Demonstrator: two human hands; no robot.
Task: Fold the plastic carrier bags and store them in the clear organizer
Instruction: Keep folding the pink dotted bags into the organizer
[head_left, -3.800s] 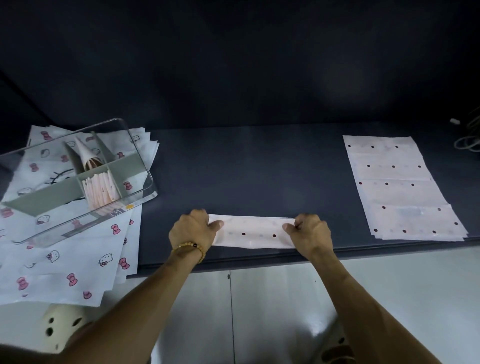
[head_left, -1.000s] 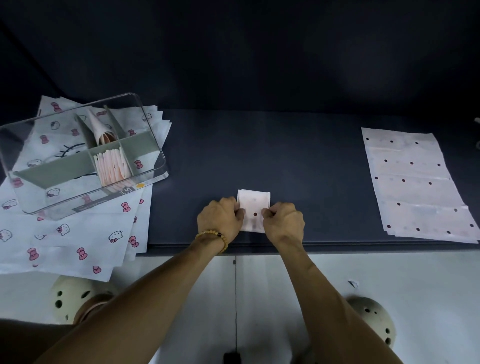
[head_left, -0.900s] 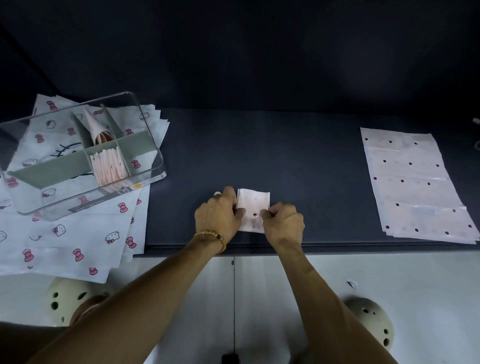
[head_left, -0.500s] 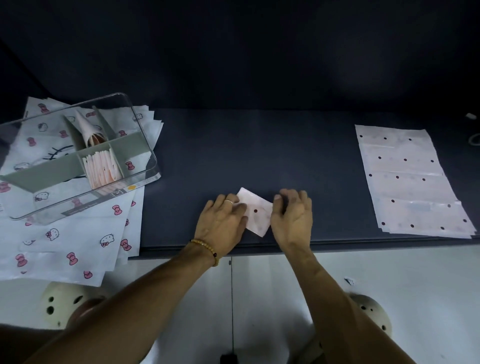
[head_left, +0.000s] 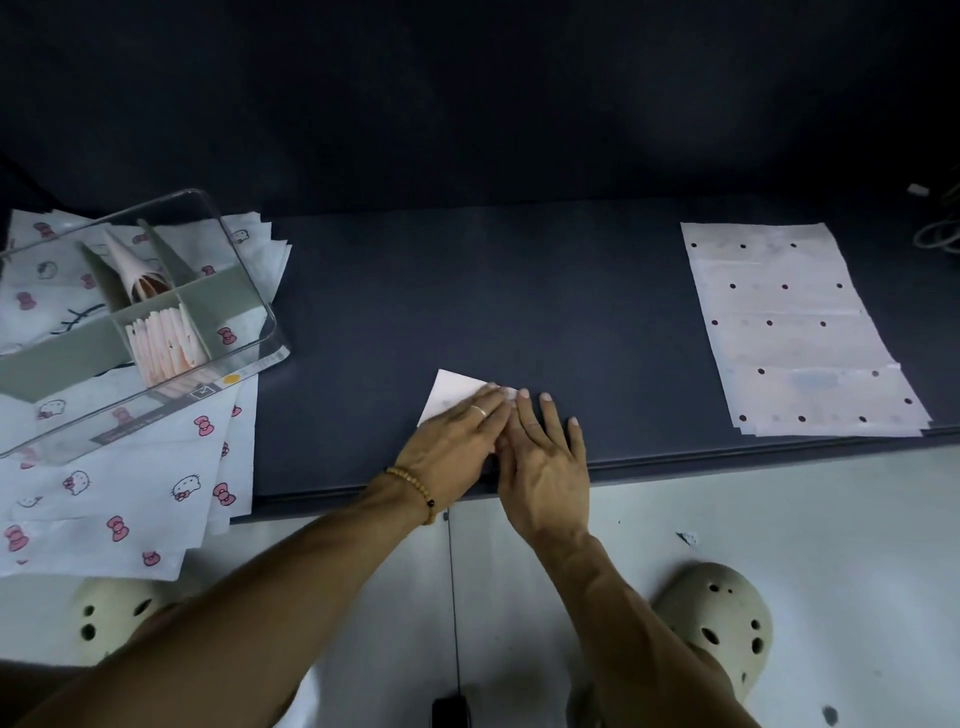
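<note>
Both my hands flat, left hand (head_left: 457, 436), right hand (head_left: 545, 457), fingers straight, pressing folded bag (head_left: 453, 392), free corner toward 11 o'clock, long axis unclear.

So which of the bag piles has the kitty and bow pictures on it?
The pile on the left, lying under the clear organizer. It has cat faces and pink bows. The pile on the right has only small dark dots.

Bead bracelet (head_left: 415, 486), ring (head_left: 479, 411), perforated clogs (head_left: 719, 613)

Dark grey table (head_left: 519, 291), white red-dotted bags (head_left: 795, 332), cream clogs (head_left: 711, 618)
</note>
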